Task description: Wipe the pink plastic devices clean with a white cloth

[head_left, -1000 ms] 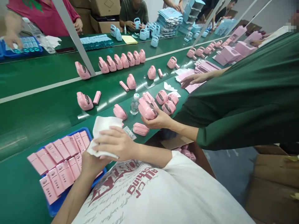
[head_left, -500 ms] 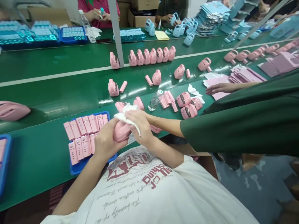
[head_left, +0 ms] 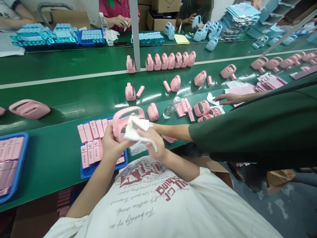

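Along a long green table (head_left: pixel 54 99), marked lengthwise by a white stripe (head_left: pixel 61 78), pink goods are laid out in a workshop setting. Cardboard boxes (head_left: pixel 160 5) are stacked at the far side, where other people are seated behind blue trays and pale blue cases. An upright grey post (head_left: pixel 135 33) is seen beyond the blue tray (head_left: pixel 104 167).

Blue tray taken as landmark: it sits at the table's near edge and is filled with flat pink boxes (head_left: pixel 92 140) in rows. Just above its right end a pink handled case (head_left: pixel 121 120) is held up off the table. The case is glossy and rounded, with a loop handle arched across its top; part of its face is covered by a white cloth (head_left: pixel 136 129).

The left hand (head_left: pixel 111 143) is closed round the case's lower left side, thumb up against its body. The right hand (head_left: pixel 152 142) is clenched on the white cloth, which is pressed against the case's right face; a tail of cloth hangs below the fingers.

Right of the tray, a co-worker's green sleeve (head_left: pixel 247 132) is stretched across the table, its forearm passing just behind the right hand. Beyond the tray a small clear bottle (head_left: pixel 170 109) stands among further pink cases (head_left: pixel 201 107), and a row of cases (head_left: pixel 170 61) is lined up by the stripe. Left of the tray a second blue tray (head_left: pixel 21 165) is partly seen.
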`<state>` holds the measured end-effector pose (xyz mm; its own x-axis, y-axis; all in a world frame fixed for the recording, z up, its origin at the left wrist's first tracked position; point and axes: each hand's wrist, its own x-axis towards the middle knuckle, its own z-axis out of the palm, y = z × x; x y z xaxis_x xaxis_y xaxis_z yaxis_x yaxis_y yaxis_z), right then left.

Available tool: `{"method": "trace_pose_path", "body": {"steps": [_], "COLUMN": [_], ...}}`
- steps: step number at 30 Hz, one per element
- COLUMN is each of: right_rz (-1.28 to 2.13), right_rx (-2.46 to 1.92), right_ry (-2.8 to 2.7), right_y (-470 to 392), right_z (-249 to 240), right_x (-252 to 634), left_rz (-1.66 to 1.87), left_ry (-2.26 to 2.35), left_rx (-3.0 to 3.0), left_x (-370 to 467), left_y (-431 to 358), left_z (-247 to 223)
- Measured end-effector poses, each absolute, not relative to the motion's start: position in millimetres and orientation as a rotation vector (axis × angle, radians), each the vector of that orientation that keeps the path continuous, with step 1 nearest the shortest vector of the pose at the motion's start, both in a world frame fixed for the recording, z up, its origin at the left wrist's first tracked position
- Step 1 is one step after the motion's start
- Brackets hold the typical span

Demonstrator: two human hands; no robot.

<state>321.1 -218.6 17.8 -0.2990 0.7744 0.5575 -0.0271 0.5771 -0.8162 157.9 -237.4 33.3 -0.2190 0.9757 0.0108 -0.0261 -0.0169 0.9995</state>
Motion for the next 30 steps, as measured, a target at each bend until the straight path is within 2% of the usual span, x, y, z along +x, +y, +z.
{"method": "trace_pose_path", "body": {"steps": [3,5,11,19,24,30], "right_rz": [1.063,1.091,0.854,0.457,0.206,0.18], "right_rx": [-0.969,-1.01,-0.811,-0.776,-0.594,-0.963], "right_ry": [-1.163,-1.048,-1.507,-1.87,-2.336,-2.469], "right_y": [-223,-222,-217,-208,-202,-198], "right_z": [7,2,9,12,0,11], "right_x": [319,319,320,312,314,313], "left_rz": [1.531,1.553,1.355,1.287,1.28,1.33], "left_ry": [1.258,1.163,0.984,0.864,1.019,1.087], "left_rx": [0.865,0.634,0.131,0.036,0.049,0.142], "left_x": [161,166,177,182,179,185], "left_y": [-232,-230,-225,-223,-218,-212], "left_z": [41,48,68,64,59,69]}}
